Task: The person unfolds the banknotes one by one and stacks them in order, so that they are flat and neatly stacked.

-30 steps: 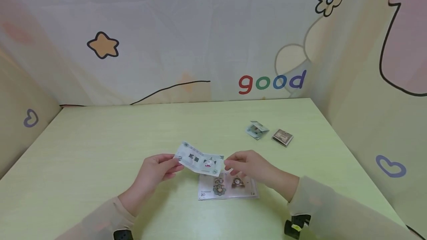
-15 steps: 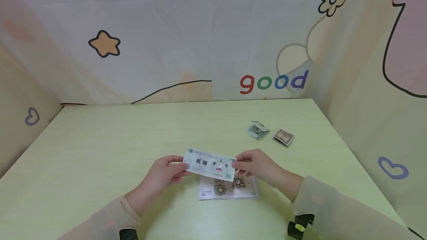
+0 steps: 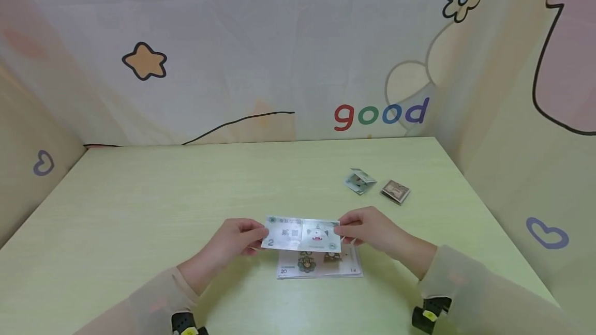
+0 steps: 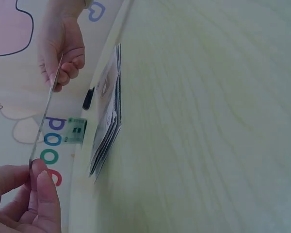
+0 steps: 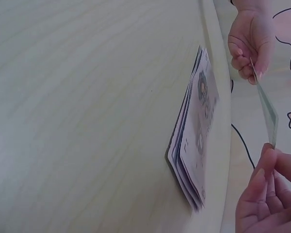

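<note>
A pale green play banknote [image 3: 301, 234] marked 2 is stretched nearly flat between both hands in the head view, a crease down its middle. My left hand [image 3: 239, 239] pinches its left end between thumb and fingers; my right hand [image 3: 370, 231] pinches the right end. Edge-on, the banknote [image 4: 42, 116] shows as a thin line in the left wrist view. Below it on the table lies a small stack of pinkish banknotes [image 3: 321, 269] marked 20, its upper part hidden by the held note. Several layers of the stack [image 5: 194, 136] show in the right wrist view.
Farther back on the right of the table [image 3: 163, 195] lie a folded green banknote [image 3: 359, 182], partly sprung open, and a folded brownish banknote [image 3: 395, 192]. Printed cloth walls [image 3: 223, 56] stand along the back and sides.
My right hand has taken hold of the green banknote's right end. The note has moved right and slightly down, and it now lies level and flatter between the hands.
</note>
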A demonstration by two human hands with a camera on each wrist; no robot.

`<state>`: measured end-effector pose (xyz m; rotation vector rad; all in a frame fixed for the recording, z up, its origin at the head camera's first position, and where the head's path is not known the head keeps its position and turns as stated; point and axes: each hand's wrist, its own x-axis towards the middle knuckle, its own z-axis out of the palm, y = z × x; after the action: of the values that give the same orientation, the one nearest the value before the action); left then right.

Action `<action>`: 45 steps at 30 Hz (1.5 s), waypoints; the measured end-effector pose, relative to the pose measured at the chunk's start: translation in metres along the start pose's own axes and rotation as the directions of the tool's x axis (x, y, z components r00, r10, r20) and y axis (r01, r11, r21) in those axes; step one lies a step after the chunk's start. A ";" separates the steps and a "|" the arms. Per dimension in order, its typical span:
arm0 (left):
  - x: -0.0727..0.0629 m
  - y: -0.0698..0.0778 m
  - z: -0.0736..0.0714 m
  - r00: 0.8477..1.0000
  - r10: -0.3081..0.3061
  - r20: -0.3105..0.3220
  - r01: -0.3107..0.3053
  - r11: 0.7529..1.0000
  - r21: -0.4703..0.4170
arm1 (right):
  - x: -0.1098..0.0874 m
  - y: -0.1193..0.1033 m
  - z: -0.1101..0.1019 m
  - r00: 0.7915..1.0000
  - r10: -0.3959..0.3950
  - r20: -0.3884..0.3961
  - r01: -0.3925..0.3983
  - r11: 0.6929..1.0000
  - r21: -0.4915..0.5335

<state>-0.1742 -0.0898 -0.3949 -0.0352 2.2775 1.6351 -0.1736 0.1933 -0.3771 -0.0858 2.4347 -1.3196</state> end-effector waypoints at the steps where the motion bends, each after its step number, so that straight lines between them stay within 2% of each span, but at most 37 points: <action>1: 0.000 0.000 0.001 1.000 0.001 0.011 -0.002 1.000 0.017 | 0.000 0.001 -0.001 1.000 0.000 0.000 0.000 1.000 -0.009; 12: -0.001 0.004 0.010 0.989 0.034 0.146 -0.051 0.991 0.120 | -0.004 0.011 -0.012 1.000 -0.007 0.006 0.007 0.999 -0.051; 18: 0.001 0.004 0.014 0.979 0.048 0.198 -0.088 0.977 0.197 | -0.004 0.013 -0.014 1.000 -0.013 0.024 0.014 0.997 -0.071; 24: 0.005 0.004 0.016 0.962 0.089 0.257 -0.166 0.940 0.298 | -0.003 0.016 -0.013 0.997 -0.068 0.025 0.071 0.987 -0.141; 29: 0.006 0.003 0.017 0.954 0.104 0.282 -0.206 0.910 0.360 | -0.005 0.016 -0.010 0.997 -0.073 0.024 0.076 0.973 -0.217; 33: 0.005 0.005 0.020 0.945 0.128 0.301 -0.254 0.866 0.430 | -0.008 0.016 -0.008 0.995 -0.097 0.034 0.103 0.957 -0.270; 37: 0.005 0.005 0.023 0.938 0.149 0.312 -0.293 0.822 0.488 | -0.008 0.017 -0.007 0.987 -0.150 0.051 0.158 0.922 -0.354; 41: 0.005 0.004 0.026 0.940 0.138 0.311 -0.291 0.800 0.525 | -0.007 0.019 -0.005 0.981 -0.180 0.077 0.196 0.896 -0.400; 45: 0.003 0.004 0.028 0.946 0.119 0.300 -0.277 0.779 0.563 | -0.005 0.019 -0.003 0.979 -0.180 0.098 0.205 0.883 -0.422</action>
<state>-0.1709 -0.0617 -0.3998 0.5533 2.5438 0.8500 -0.1672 0.2072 -0.3895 -0.4857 2.6797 -0.8077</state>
